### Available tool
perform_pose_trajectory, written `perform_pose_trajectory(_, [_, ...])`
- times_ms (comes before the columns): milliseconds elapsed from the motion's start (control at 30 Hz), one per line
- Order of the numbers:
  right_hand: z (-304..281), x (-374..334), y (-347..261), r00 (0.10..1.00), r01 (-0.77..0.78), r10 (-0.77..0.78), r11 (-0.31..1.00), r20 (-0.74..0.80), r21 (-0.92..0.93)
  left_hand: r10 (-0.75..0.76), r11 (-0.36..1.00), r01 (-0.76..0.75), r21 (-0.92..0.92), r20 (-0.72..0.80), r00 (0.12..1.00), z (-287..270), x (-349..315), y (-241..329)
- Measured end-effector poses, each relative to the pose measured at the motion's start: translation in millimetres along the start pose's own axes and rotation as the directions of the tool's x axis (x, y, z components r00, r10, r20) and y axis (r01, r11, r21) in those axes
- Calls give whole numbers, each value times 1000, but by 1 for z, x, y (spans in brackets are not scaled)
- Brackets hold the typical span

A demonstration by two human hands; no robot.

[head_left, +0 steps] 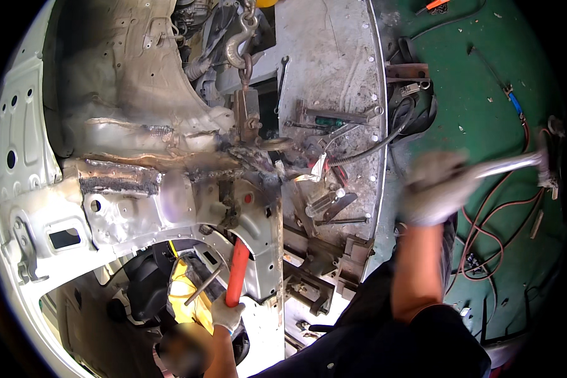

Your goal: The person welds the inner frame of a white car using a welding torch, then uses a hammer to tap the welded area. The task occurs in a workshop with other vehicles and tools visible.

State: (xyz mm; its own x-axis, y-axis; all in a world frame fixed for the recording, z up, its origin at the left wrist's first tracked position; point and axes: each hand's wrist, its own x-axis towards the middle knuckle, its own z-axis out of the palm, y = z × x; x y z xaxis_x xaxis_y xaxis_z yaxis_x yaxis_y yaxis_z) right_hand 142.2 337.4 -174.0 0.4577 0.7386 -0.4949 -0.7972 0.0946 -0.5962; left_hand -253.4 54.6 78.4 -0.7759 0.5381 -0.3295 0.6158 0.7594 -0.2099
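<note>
My right hand (438,189), in a pale work glove and blurred, is closed around the metal handle of a hammer (507,165), raised out to the right over the floor. The hammer's head is smeared at the far right. Lower in the middle, my gloved left hand (227,314) grips the lower end of a red bar (237,274). This bar slants up to the edge of a grey car body panel (255,220); its upper end is hidden there. Along the panel's upper side runs a scorched, torn metal seam (120,176).
Above the seam, a hook (236,47) and chain link to a clamp (248,116). Several tools lie on the grey platform (334,69), among them a green-handled one (327,121). A red hose (501,246) coils on the green floor (447,82). Yellow material (184,296) shows through the body opening.
</note>
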Motion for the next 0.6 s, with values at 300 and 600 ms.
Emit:
perform_pose_trajectory(300, [0, -89, 66, 651, -108, 680, 522, 336, -846, -40, 997, 45, -68, 73, 996, 6, 7, -14])
perform_pose_trajectory(600, [30, -66, 50, 765, -556, 618, 776, 183, -297, -2, 993, 8, -115, 55, 998, 10, 18, -29])
